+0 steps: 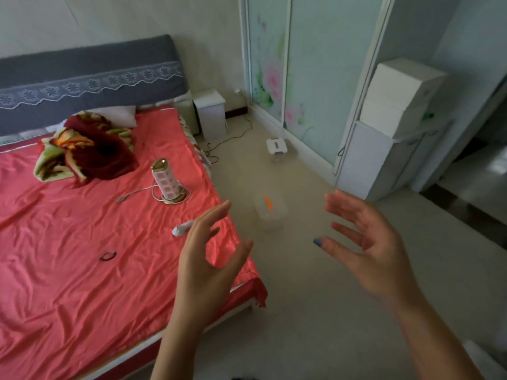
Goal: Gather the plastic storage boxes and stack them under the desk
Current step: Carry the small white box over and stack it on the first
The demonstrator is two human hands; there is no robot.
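A clear plastic storage box [270, 212] with an orange mark on its lid stands on the pale floor beside the bed. A second, smaller box with a white lid [276, 146] sits farther back, near the sliding doors. My left hand [211, 259] and my right hand [365, 242] are raised in front of me, palms facing each other, fingers spread and holding nothing. Both hands are nearer to me than the clear box, one on each side of it. No desk is in view.
A bed with a red sheet [82, 256] fills the left, carrying a crumpled blanket [87, 149], a small lamp [167, 182] and a hair tie [107, 255]. A white nightstand [211, 113] and cables lie behind. A white cabinet [384, 149] stands right.
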